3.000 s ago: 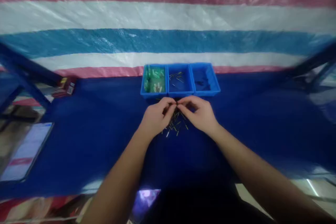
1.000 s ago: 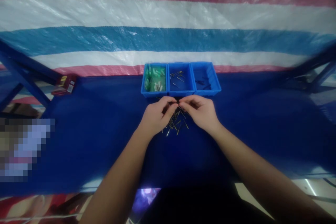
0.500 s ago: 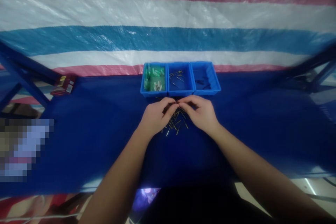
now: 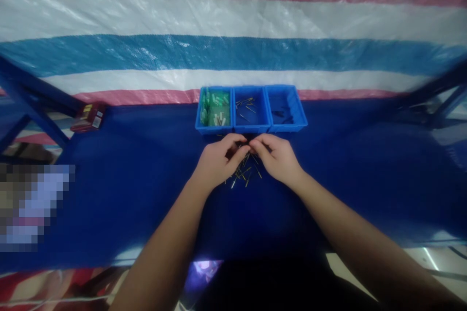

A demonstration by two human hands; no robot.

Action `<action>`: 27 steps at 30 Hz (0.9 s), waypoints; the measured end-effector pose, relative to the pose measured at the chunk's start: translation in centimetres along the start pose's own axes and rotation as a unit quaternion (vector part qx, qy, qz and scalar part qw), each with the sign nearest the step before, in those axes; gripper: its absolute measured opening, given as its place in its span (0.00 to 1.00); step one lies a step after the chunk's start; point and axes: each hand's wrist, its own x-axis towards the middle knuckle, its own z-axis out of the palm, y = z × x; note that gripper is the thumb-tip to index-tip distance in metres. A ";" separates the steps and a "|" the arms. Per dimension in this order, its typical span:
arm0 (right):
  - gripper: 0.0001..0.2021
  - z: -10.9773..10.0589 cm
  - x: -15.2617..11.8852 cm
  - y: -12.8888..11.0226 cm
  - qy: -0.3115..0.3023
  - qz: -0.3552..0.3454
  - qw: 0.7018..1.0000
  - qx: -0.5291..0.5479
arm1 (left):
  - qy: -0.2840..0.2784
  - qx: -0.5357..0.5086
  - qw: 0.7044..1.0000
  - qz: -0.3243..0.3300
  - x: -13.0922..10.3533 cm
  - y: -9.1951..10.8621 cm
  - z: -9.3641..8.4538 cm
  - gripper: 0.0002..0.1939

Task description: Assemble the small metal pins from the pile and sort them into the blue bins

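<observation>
Just in front of the blue bins, my left hand point(image 4: 221, 158) and my right hand point(image 4: 276, 156) meet at the fingertips. Both hands are closed in a pinch; whatever sits between the fingers is too small or too hidden to make out. Under and between them lies a loose pile of thin, brass-coloured metal pins point(image 4: 243, 173) on the blue table, partly covered by my hands. Similar thin pins point(image 4: 248, 105) lie in the middle blue bin point(image 4: 251, 129).
The left blue bin point(image 4: 213, 130) holds green packets and small pale pieces. In the right blue bin point(image 4: 292, 128) are a few dark pieces. A dark red box point(image 4: 88, 117) stands at the table's left. Blue frame legs rise on both sides, with a striped sheet behind.
My fingertips have shifted slightly, with the right thumb and fingers drawn a little closer together and to the right. The pile and the bins look the same.
</observation>
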 end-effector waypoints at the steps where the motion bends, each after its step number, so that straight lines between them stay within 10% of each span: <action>1: 0.12 0.0 0.0 0.0 -0.002 0.001 1.000 0.000 | 0.000 -0.005 1.000 -0.001 0.0 0.0 0.1 0.09; 27: 0.08 -0.1 0.0 -0.1 0.023 -0.019 0.999 -0.012 | -0.001 -0.023 1.000 0.001 0.0 -0.2 0.1 0.10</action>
